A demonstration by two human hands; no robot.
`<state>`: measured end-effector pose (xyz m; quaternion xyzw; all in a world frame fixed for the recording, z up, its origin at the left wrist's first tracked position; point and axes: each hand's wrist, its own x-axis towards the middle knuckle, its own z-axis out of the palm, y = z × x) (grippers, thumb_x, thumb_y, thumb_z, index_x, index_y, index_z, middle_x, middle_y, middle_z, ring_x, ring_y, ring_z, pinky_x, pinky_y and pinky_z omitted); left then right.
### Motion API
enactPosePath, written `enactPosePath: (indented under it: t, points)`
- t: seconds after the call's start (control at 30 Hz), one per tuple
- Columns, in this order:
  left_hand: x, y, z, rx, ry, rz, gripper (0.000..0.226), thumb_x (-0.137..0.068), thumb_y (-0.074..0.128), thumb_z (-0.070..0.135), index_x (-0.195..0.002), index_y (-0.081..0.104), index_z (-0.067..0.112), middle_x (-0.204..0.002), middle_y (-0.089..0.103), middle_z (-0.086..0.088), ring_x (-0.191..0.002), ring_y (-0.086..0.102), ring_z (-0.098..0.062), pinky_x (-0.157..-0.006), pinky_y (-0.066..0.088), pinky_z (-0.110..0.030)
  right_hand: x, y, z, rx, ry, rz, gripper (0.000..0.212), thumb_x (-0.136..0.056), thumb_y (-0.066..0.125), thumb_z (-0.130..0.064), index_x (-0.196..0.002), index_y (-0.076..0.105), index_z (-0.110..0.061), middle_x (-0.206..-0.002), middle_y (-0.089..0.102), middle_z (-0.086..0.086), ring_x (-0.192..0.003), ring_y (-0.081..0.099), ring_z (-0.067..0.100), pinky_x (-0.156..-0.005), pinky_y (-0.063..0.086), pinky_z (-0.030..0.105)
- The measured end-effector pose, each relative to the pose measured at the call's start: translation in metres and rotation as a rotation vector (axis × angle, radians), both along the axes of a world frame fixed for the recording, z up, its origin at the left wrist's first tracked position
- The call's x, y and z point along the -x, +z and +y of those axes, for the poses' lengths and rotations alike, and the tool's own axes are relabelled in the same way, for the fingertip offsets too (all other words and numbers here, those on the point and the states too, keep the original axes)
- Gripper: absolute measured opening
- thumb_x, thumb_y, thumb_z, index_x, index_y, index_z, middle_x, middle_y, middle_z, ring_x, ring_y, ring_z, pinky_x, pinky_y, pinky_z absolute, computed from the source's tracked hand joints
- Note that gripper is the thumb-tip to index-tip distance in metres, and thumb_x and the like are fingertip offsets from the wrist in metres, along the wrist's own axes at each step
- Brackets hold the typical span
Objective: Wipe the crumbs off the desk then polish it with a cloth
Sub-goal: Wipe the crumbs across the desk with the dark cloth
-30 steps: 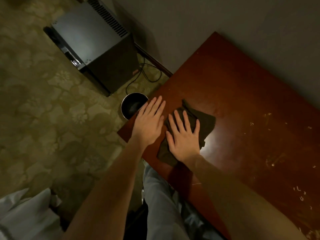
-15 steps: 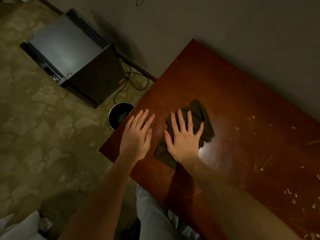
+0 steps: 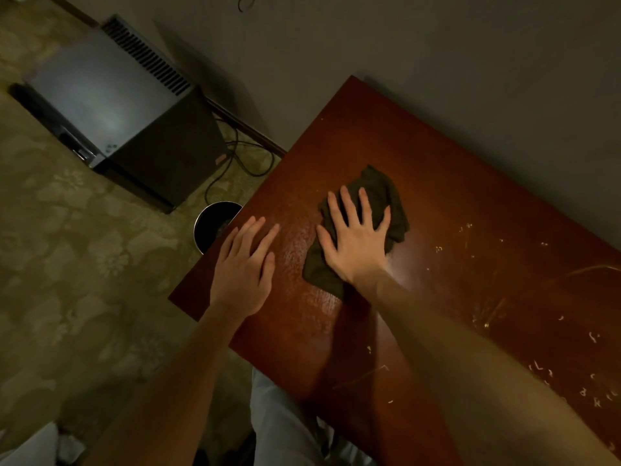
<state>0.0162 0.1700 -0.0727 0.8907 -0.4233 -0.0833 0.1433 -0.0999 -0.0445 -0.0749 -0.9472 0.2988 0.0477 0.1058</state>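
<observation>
A dark cloth lies crumpled on the reddish-brown wooden desk. My right hand presses flat on the cloth with fingers spread and straight. Left of it, my left hand rests flat on the bare desk near its left edge, fingers straight, apart from the cloth. Pale crumbs are scattered over the right part of the desk, with a few more just right of the cloth. The wood between my hands shows a sheen.
A small dark round bin stands on the floor right at the desk's left edge. A black box-like appliance with cables sits on the patterned carpet by the wall. My trouser leg is below the desk's near edge.
My right hand has slid the cloth away from the desk's left corner, toward the wall and the middle of the desk. My left hand stayed flat near the left edge, so the gap between them widened.
</observation>
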Motion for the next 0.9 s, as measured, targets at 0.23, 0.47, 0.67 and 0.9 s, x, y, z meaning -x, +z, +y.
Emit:
enactPosePath:
  t: [0.23, 0.47, 0.67, 0.9]
  points:
    - [0.001, 0.005, 0.0, 0.011, 0.0, 0.04, 0.054, -0.108, 0.046, 0.025, -0.161, 0.035, 0.026, -0.168, 0.028, -0.003, -0.159, 0.015, -0.015, -0.13, 0.008, -0.038, 0.057, 0.005, 0.053, -0.023, 0.036, 0.074, 0.072, -0.102, 0.022, -0.069, -0.166, 0.013, -0.035, -0.174, 0.012, -0.004, -0.161, 0.0, 0.03, -0.118, 0.002, 0.076]
    - [-0.001, -0.006, -0.001, -0.005, -0.008, 0.01, 0.054, -0.108, 0.032, 0.037, -0.161, 0.032, 0.029, -0.169, 0.025, 0.0, -0.159, 0.012, -0.013, -0.129, 0.013, -0.044, -0.016, -0.003, -0.035, 0.004, 0.015, 0.009, 0.07, -0.104, 0.024, -0.067, -0.166, 0.012, -0.035, -0.174, 0.011, -0.006, -0.161, -0.001, 0.027, -0.121, -0.002, 0.073]
    - [-0.014, 0.004, -0.038, -0.074, -0.012, -0.074, 0.05, -0.098, 0.06, 0.026, -0.146, 0.056, 0.015, -0.13, 0.06, -0.012, -0.118, 0.058, -0.03, -0.101, 0.046, -0.047, 0.003, 0.003, -0.008, 0.001, -0.242, 0.02, 0.07, -0.104, 0.019, -0.069, -0.166, 0.014, -0.037, -0.175, 0.003, 0.005, -0.16, -0.009, 0.036, -0.123, -0.006, 0.068]
    - [-0.059, 0.02, -0.151, -0.014, -0.256, 0.018, 0.054, -0.109, 0.038, 0.025, -0.161, 0.033, 0.015, -0.17, 0.025, -0.003, -0.157, 0.023, -0.019, -0.127, 0.021, -0.039, 0.004, 0.004, 0.021, -0.014, -0.175, 0.062, 0.066, -0.104, 0.022, -0.066, -0.165, 0.011, -0.042, -0.174, 0.001, 0.01, -0.158, -0.009, 0.044, -0.119, 0.003, 0.075]
